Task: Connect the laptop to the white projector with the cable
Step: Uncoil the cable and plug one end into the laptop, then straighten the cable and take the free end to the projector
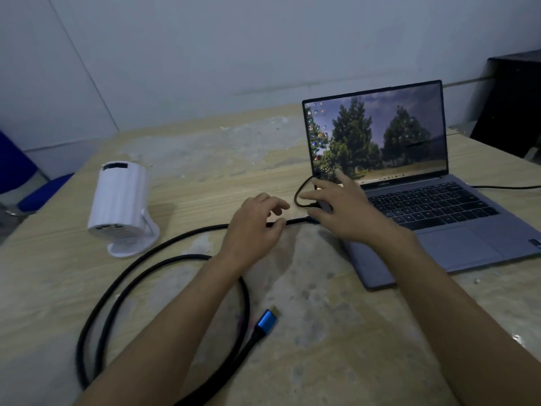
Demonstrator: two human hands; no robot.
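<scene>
An open grey laptop (433, 206) with a lit screen sits on the right of the table. A white projector (121, 200) on a round foot stands at the left, ports facing me. A thick black cable (123, 282) loops across the table; its free blue plug (265, 319) lies near me. My left hand (253, 227) rests on the cable, fingers curled around it. My right hand (336, 206) is at the laptop's left edge, fingers spread over a small grey adapter (323, 205) with a thin black lead (298, 191). The cable's other end is hidden under that hand.
The worn wooden table (322, 317) fills the view. A blue chair (26, 177) stands at the far left. A black box (512, 104) sits at the back right. Another black wire (509, 187) leaves the laptop's right side.
</scene>
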